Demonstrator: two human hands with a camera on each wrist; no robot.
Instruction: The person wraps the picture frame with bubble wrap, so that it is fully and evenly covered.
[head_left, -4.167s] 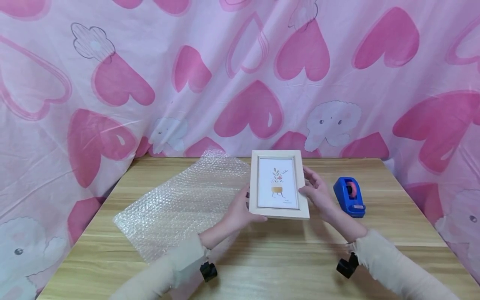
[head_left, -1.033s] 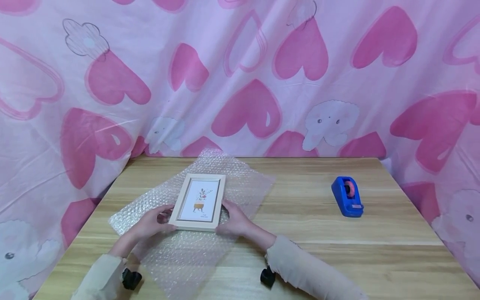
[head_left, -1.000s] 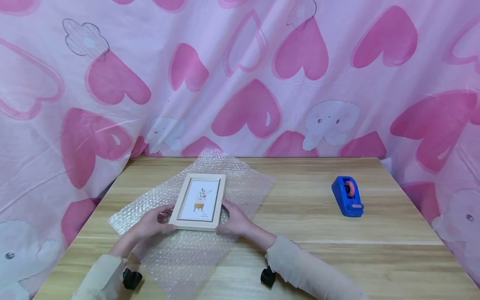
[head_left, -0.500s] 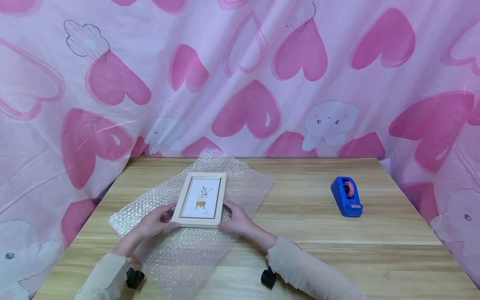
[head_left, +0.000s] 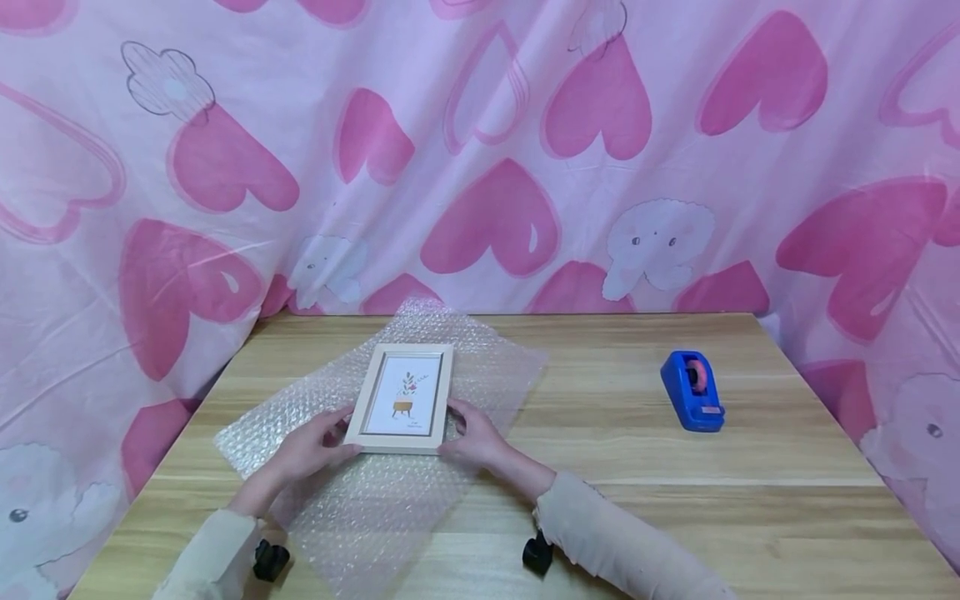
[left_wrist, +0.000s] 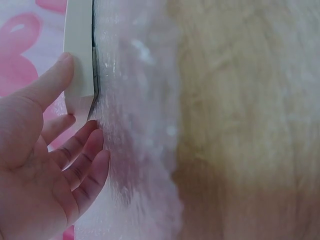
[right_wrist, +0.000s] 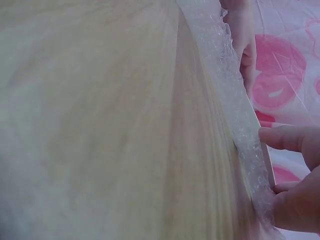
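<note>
A cream picture frame point(head_left: 403, 396) with a drawing of a potted plant lies face up on the bubble wrap point(head_left: 375, 508). My left hand point(head_left: 311, 446) grips its near left corner. In the left wrist view the thumb presses the frame's near edge point(left_wrist: 79, 45) and the forefinger touches its side; the other fingers curve loosely over the wrap. The near right corner is held by my right hand point(head_left: 478, 442), thumb at the front edge and fingers along the side. In the right wrist view only a thin strip of the frame point(right_wrist: 268, 162) shows.
A blue tape dispenser point(head_left: 692, 392) with a pink roll stands at the right of the wooden table point(head_left: 675, 517). A pink heart-patterned curtain point(head_left: 487, 217) closes off the back and both sides.
Since the oldest frame, both hands have brought the picture frame left and down onto the bubble wrap. Over the last second it has shifted slightly right and away, turning a little straighter.
</note>
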